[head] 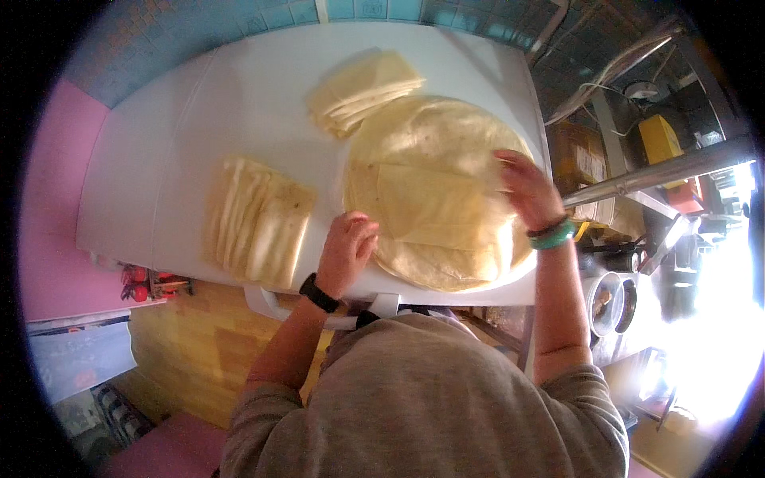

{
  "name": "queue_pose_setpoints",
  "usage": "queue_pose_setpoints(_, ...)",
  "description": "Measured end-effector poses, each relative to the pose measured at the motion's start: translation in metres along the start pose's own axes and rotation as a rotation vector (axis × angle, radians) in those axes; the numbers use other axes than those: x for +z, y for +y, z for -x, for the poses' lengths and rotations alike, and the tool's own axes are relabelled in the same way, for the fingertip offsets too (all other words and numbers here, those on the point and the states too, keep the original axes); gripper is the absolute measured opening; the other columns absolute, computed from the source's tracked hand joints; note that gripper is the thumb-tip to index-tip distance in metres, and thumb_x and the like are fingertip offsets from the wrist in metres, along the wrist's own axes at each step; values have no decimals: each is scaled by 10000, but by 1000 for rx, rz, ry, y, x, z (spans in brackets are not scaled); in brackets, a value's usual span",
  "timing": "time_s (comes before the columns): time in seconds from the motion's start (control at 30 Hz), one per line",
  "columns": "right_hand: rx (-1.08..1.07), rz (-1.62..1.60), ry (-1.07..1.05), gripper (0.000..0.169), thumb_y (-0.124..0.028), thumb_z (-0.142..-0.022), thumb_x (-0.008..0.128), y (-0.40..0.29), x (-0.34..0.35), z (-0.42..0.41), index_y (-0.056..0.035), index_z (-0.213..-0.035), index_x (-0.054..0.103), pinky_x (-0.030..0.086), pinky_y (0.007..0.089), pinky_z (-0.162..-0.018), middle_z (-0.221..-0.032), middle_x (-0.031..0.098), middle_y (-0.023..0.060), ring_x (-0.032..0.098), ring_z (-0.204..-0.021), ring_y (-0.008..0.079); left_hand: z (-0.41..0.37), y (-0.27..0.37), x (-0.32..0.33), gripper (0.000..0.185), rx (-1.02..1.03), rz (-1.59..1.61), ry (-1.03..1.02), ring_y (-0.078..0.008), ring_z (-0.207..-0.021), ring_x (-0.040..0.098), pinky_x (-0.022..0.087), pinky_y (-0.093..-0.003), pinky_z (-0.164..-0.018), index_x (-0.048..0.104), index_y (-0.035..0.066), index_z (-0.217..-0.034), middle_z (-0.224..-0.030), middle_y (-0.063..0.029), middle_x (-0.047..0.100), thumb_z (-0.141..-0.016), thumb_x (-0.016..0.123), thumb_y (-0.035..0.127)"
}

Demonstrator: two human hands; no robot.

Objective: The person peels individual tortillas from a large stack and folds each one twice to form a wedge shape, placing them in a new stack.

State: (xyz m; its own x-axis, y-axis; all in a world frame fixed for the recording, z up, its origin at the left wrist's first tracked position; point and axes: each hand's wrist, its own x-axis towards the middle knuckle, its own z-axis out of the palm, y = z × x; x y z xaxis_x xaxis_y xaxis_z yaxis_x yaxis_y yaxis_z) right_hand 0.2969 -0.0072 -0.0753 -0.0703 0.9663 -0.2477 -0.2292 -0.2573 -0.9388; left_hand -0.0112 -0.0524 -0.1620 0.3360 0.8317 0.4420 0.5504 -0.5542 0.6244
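Note:
A wide round stack of thin pale-yellow flatbread sheets (pixel 436 131) lies before me on the white table. Across its middle is a folded sheet (pixel 430 206), roughly rectangular, its right end blurred. My left hand (pixel 349 248), fingers curled, is at the stack's lower left edge; whether it pinches anything is unclear. Over the right side of the stack is my right hand (pixel 529 185), blurred by motion, with fingers apart and nothing visible in them. To the left sits a pile of folded sheets (pixel 263 221). Another folded pile (pixel 367 89) lies behind, touching the round stack's upper left edge.
The white table (pixel 149 185) meets a blue tiled wall (pixel 269 21) at the back. A metal rail (pixel 657 173) and shelving with a yellow box (pixel 660 140) stand close on the right. A white chair-like frame (pixel 266 305) is at the front edge.

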Motion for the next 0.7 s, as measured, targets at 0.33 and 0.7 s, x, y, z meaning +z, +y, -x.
queue_pose_setpoints(0.33, -19, 1427, 281, 314, -114, -733, 594, 75, -33, -54, -22, -1013, 484, 479, 261, -606, -749, 575, 124, 593, -694, 173, 63, 6, 10, 351, -155, -187, -41, -297, -1112, 404, 280, -477, -957, 532, 71, -1006, -1142, -125, 449, -673, 638, 95)
queue_pose_setpoints(0.7, -565, 1324, -29, 483, -219, -689, 643, 81, 74, -84, -61, -1113, 472, 404, 414, -855, -1072, 497, 186, 481, -994, 338, 57, 2, 12, 344, -150, -212, -25, -283, -1091, 433, 312, -474, -931, 526, 73, -985, -1105, -115, 474, -661, 641, 93)
